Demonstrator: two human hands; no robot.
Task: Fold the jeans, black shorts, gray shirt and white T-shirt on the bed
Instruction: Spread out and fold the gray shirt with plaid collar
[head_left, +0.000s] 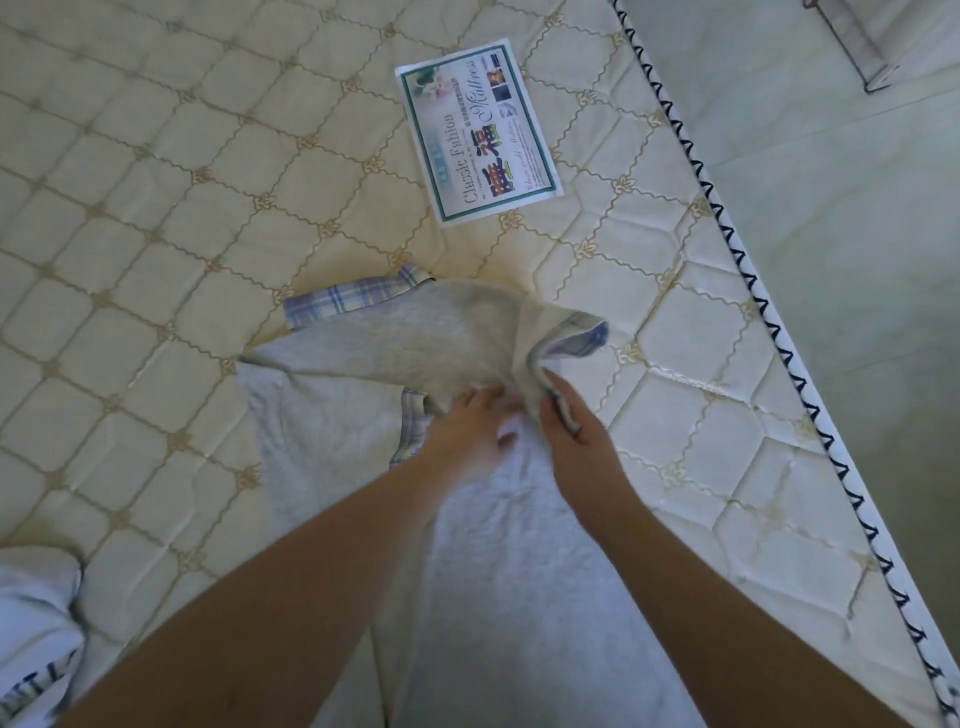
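Gray shirt (363, 364) spread on the mattress (156, 182), partly folded, plaid-lined sleeve cuffs poking out at its far edge and right end. Long axis running from the near edge of the view away toward the printed label (478, 132), the sleeved end pointing farthest off. Right hand (576, 431) at the shirt's right side, fingers curled round a doubled-over fold of cloth next to the plaid cuff. Left hand (467, 431) just beside it on the shirt's middle, blurred, fingers spread and bent down onto the fabric; cannot tell whether pinching or only pressing. Both forearms crossing the nearer part of the shirt and hiding much of it.

Well left of the shirt, at the lower corner of the view, a white garment (36, 634) with dark lettering, crumpled, only partly seen. Beyond the shirt, the label lying flat and skewed on the mattress, apart from the cloth.

Mattress bare, cream, quilted in a diamond pattern, edged to the right of the shirt with black-and-white zigzag piping (769, 306). Past that edge, pale green tiled floor (831, 208), with part of a frame-like object at the far right corner, too cropped to identify.
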